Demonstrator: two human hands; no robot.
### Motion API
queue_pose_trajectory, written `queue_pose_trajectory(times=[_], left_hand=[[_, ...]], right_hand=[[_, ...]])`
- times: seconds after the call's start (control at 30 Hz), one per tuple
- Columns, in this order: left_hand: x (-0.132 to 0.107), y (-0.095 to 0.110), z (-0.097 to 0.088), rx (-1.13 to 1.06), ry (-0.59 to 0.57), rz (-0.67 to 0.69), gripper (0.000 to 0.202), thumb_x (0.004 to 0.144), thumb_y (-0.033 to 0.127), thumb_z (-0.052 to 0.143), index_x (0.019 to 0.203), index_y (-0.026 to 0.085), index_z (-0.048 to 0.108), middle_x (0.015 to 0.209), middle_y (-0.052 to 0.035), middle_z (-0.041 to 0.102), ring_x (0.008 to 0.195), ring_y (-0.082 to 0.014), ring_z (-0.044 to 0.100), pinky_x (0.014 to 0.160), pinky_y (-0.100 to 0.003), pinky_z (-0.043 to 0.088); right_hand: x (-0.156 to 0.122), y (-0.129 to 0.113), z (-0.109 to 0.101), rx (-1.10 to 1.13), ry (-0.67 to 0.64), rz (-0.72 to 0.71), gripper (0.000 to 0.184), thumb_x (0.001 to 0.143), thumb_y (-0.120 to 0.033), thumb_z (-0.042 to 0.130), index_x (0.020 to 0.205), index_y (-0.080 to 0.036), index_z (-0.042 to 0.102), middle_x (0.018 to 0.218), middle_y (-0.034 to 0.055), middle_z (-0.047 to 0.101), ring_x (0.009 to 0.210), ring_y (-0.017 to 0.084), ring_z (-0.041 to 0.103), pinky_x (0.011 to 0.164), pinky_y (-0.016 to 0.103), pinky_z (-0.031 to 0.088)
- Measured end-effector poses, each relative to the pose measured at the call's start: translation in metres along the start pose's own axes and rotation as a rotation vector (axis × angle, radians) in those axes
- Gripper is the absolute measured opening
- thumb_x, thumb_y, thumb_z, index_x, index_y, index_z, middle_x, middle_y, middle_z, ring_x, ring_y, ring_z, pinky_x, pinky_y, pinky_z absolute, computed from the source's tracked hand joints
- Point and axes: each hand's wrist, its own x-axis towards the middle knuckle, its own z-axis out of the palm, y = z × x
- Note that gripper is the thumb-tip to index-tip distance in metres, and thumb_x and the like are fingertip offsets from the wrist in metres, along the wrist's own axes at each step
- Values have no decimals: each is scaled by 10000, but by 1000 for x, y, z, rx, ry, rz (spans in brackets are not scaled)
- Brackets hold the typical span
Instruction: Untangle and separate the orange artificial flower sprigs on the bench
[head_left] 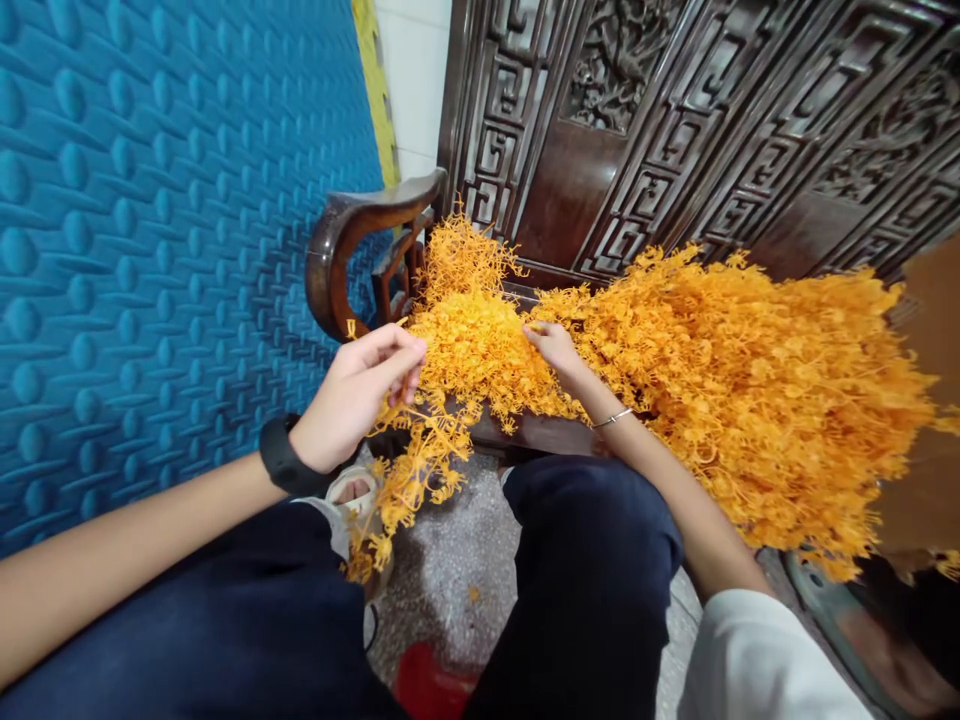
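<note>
My left hand [375,385] is closed in a pinch, with orange plastic sprigs in its fingers. A tangled bunch of these sprigs [424,455] hangs below it, beside my knee. My right hand [555,348] has its fingertips pressed together at the edge of a small heap of loose orange pieces [480,345], where a bit of orange shows at the tips. What lies inside the right fingers is mostly hidden. To the right, under and beyond my right forearm, spreads a much larger pile of orange sprigs [765,380].
The heaps lie on a dark carved wooden bench with a curved armrest [330,255] and a carved backrest [577,190]. Blue foam matting [150,250] is at the left. A red object [431,685] stands on the speckled floor [457,560] between my legs. Brown cardboard [934,330] is at the right.
</note>
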Motion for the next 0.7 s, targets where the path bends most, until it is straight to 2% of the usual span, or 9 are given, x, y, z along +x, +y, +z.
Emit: queue_pose_trajectory(times=[0.07, 0.2, 0.3, 0.4, 0.5, 0.57, 0.63, 0.7], left_hand=[[0, -3, -2, 36, -39, 5, 151, 792, 229, 562, 663, 168, 513, 571, 29, 529, 501, -79, 499, 474, -194, 375], [0, -8, -4, 62, -74, 42, 156, 797, 266, 586, 691, 160, 544, 604, 19, 570, 533, -88, 543, 507, -204, 415], [1, -9, -5, 56, -69, 33, 158, 792, 267, 590, 689, 157, 544, 606, 17, 570, 533, -91, 545, 499, -208, 420], [3, -8, -3, 41, -58, 26, 141, 780, 246, 597, 687, 156, 540, 607, 15, 572, 536, -93, 552, 497, -210, 425], [4, -8, -3, 15, -51, 41, 126, 777, 234, 599, 698, 157, 538, 616, 15, 578, 544, -100, 571, 504, -215, 439], [5, -8, -2, 0, -54, 49, 119, 782, 230, 598, 710, 157, 538, 622, 16, 581, 553, -103, 584, 514, -215, 446], [5, -8, -1, -12, -67, 53, 110, 788, 225, 598, 725, 155, 541, 635, 15, 585, 564, -103, 593, 523, -213, 446], [4, -7, -1, -23, -90, 50, 105, 795, 226, 595, 738, 156, 542, 647, 15, 588, 575, -103, 596, 530, -211, 443]], right_hand=[[-6, 6, 8, -33, 5, 24, 229, 771, -272, 570, 876, -97, 673, 593, 3, 504, 613, 150, 474, 678, 304, 400], [-4, 5, 11, -105, -15, 25, 373, 749, -243, 578, 1094, -107, 625, 693, 22, 562, 679, 167, 510, 722, 312, 416], [0, 8, 10, -71, -22, 41, 364, 720, -217, 586, 1065, -107, 620, 692, 16, 552, 666, 163, 512, 711, 314, 433], [-1, 10, 8, -21, 36, 44, 338, 685, -188, 599, 1016, -122, 612, 741, 21, 555, 663, 151, 499, 716, 326, 446], [-10, -6, 1, 83, 88, -26, 358, 683, -184, 608, 1036, -127, 595, 844, 46, 574, 666, 135, 501, 734, 334, 454], [-21, -26, -5, 228, -36, -96, 345, 720, -240, 613, 1047, -131, 594, 844, 50, 590, 694, 143, 533, 739, 336, 463], [-34, -48, -9, 326, -308, -191, 324, 752, -307, 617, 1034, -147, 615, 867, 59, 613, 770, 162, 568, 757, 337, 473], [-46, -65, -9, 341, -597, -312, 342, 749, -307, 641, 1067, -183, 626, 1019, 73, 621, 884, 175, 577, 806, 338, 476]])
